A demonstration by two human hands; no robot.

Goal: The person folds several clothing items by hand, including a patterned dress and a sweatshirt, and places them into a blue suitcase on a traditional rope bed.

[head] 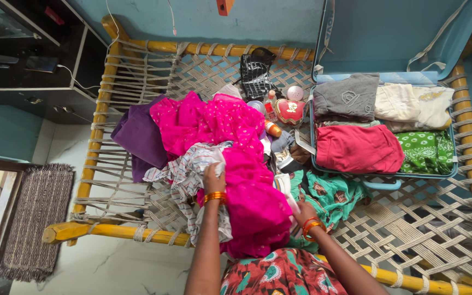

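Observation:
My left hand (213, 176) grips a white checked cloth (184, 172) that lies over a bright pink dotted garment (230, 147) heaped on a rope-woven cot (137, 76). My right hand (303, 210) rests at the edge of the pink heap, touching a pale folded cloth beside a green printed fabric (331, 196); whether it grips anything is hidden. Both wrists wear orange bangles. A purple cloth (140, 136) lies left of the pink one.
An open blue suitcase (381, 177) on the cot's right holds folded grey, cream, red and green clothes. A black bag (255, 74), a red heart-shaped box (289, 110) and small bottles lie behind the heap. A dark cabinet and a patterned mat are at left.

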